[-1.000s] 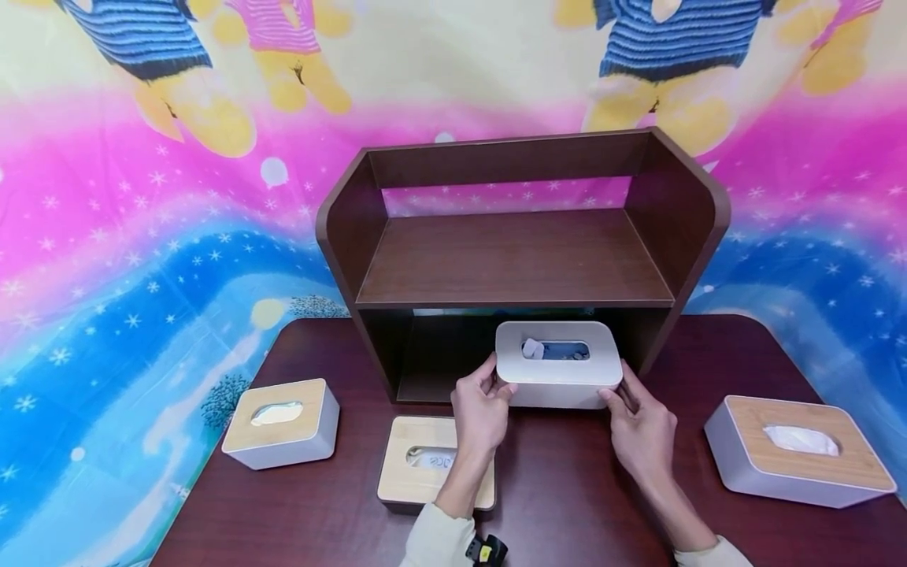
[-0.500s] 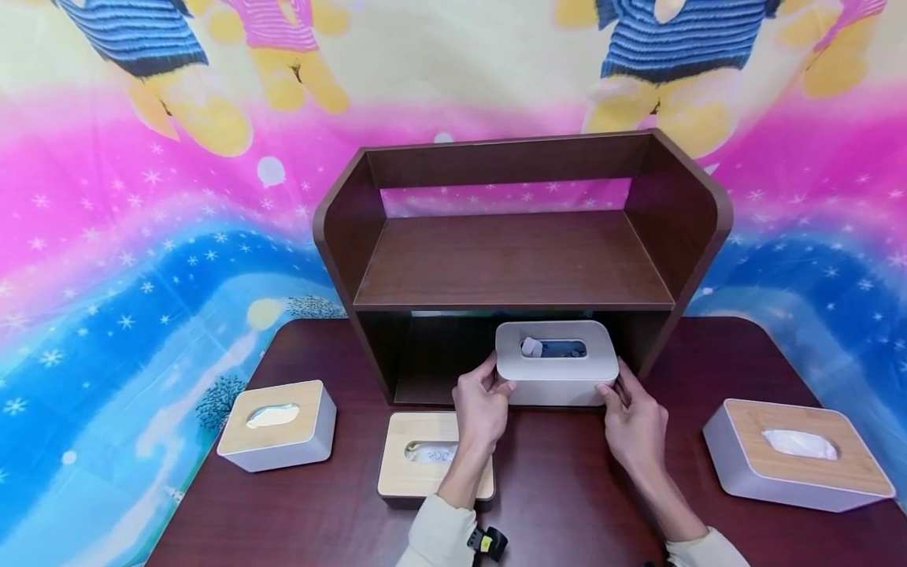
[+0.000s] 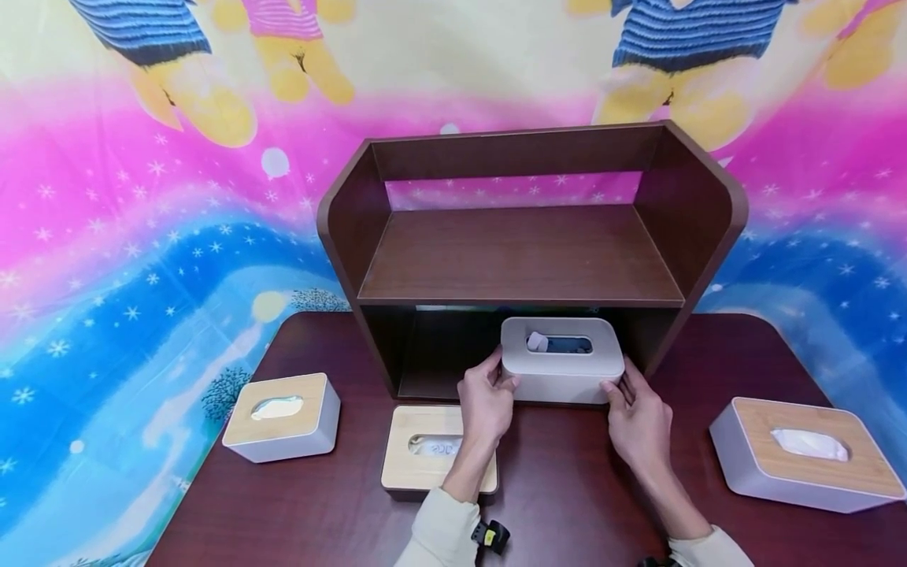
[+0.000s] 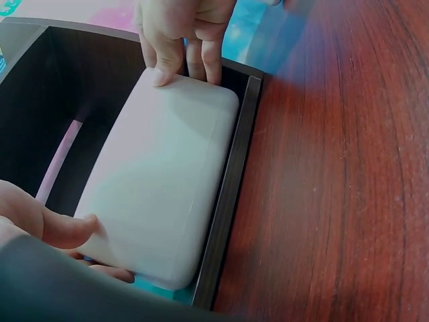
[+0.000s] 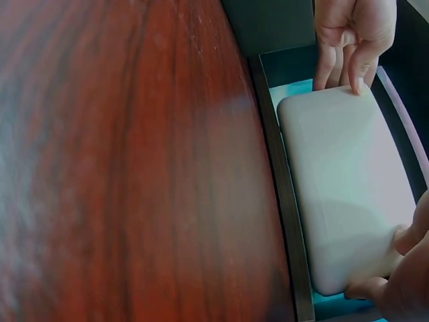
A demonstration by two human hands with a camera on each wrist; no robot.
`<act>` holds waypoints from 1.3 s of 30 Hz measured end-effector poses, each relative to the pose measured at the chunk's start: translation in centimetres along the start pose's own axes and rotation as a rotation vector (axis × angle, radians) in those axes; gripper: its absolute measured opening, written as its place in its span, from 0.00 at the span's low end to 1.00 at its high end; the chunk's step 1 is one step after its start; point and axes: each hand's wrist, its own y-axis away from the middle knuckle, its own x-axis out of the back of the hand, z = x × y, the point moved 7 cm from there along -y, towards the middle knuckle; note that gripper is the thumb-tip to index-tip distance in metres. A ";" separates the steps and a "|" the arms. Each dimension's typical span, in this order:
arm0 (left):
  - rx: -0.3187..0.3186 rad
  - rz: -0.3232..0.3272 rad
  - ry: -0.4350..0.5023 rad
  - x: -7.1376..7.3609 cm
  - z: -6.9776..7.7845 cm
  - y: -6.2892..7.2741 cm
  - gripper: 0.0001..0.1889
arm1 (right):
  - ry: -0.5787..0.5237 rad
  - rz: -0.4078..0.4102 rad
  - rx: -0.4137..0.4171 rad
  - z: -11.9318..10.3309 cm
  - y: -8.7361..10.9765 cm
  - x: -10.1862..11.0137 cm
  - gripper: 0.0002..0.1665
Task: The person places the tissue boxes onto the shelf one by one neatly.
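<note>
An all-grey tissue box [image 3: 556, 386] with rounded corners and an oval slot sits at the right part of the lower compartment of a dark brown desktop shelf [image 3: 520, 256]. My left hand [image 3: 487, 402] grips its left end, thumb on the front face and fingers round the side. At the opposite end, my right hand [image 3: 641, 425] holds the box the same way. In the left wrist view, the box's smooth pale front [image 4: 157, 178] lies between both hands, along the shelf's lower front edge [image 4: 231, 194]. Something small and pinkish-white shows in the slot.
A tissue box with a bamboo lid and dark base [image 3: 404, 472] stands in front of the shelf, partly behind my left forearm. White boxes with wooden lids stand at left [image 3: 298, 449] and right [image 3: 772, 476] on the reddish-brown table [image 3: 567, 504].
The head view has shifted slightly. Both hands keep their grip on the grey tissue box, which stays at about the same place in the lower compartment.
</note>
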 end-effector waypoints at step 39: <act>-0.051 -0.089 -0.409 12.7 2.6 3.4 0.37 | 0.088 -0.441 0.261 -9.7 8.8 -3.4 0.54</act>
